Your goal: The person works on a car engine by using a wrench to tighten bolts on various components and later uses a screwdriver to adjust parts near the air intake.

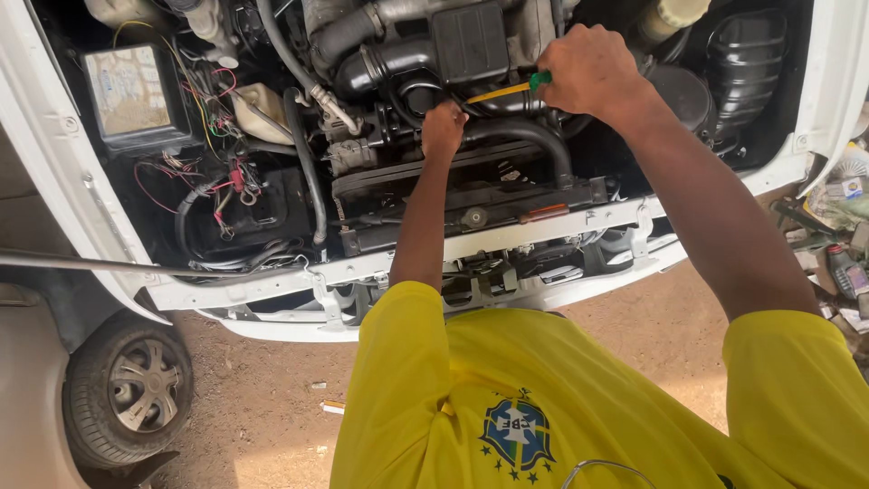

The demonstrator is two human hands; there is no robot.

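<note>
I lean over the open engine bay of a white vehicle (507, 240). My right hand (588, 68) grips a screwdriver (511, 89) with a green and yellow handle, its tip pointing left toward a black rubber hose (525, 136). My left hand (444, 127) reaches down to the same spot, fingers closed around something on the hose; what it holds is hidden. A ribbed black intake hose (389, 63) runs just behind both hands.
A battery (136, 95) with loose red and black wires (222, 177) sits at the bay's left. A thin metal rod (90, 265) crosses the left fender. A front wheel (127, 385) stands on dirt ground; bottles and clutter (842, 263) lie at right.
</note>
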